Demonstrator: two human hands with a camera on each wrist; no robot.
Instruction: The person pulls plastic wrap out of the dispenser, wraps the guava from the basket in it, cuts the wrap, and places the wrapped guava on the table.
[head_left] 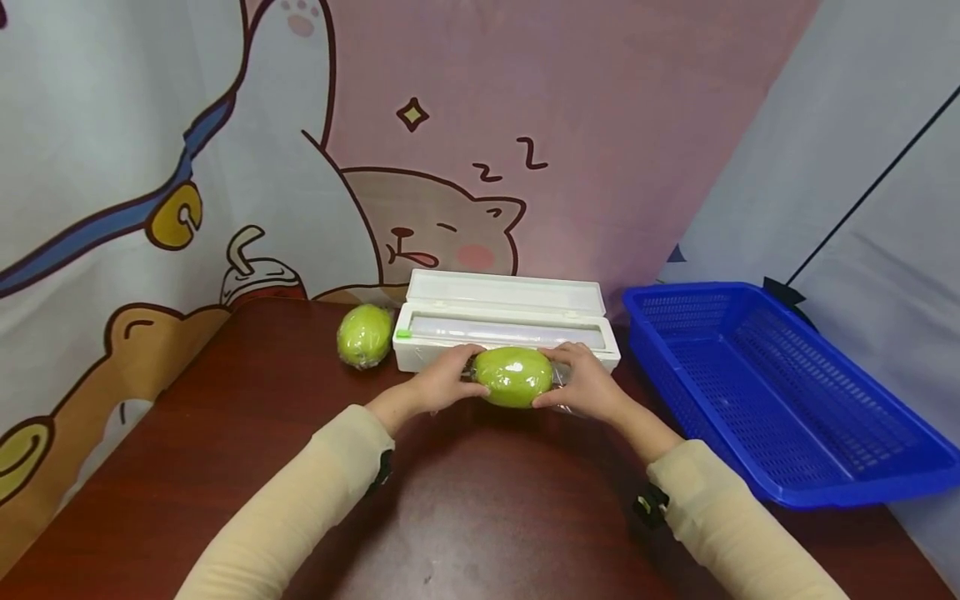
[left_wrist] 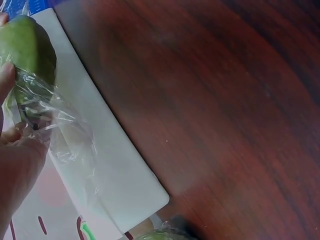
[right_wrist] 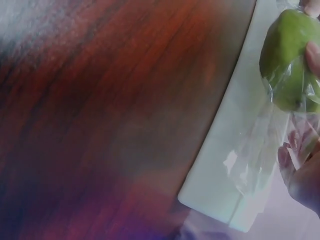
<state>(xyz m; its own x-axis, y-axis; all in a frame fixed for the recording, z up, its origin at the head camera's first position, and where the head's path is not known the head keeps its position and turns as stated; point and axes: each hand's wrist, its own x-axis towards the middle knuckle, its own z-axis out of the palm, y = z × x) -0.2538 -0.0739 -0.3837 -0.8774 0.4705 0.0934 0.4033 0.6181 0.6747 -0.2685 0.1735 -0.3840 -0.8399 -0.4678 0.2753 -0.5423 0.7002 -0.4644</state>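
Note:
A green mango (head_left: 513, 377), oval and glossy under clear plastic wrap, is held up between both hands in front of the wrap box. My left hand (head_left: 448, 379) grips its left end, thumb on the near side. At the right end, my right hand (head_left: 587, 383) holds it the same way. Loose plastic film (left_wrist: 70, 127) hangs off the mango by the left hand, and more film (right_wrist: 257, 145) trails by the right hand. Behind stands the white cling wrap box (head_left: 506, 354), lid raised, with a roll (head_left: 506, 331) inside.
A second wrapped green mango (head_left: 364, 336) sits on the table (head_left: 480, 508) left of the box. To the right lies a blue plastic basket (head_left: 675, 408) with perforated sides. A cartoon-printed cloth (head_left: 585, 125) hangs behind the table.

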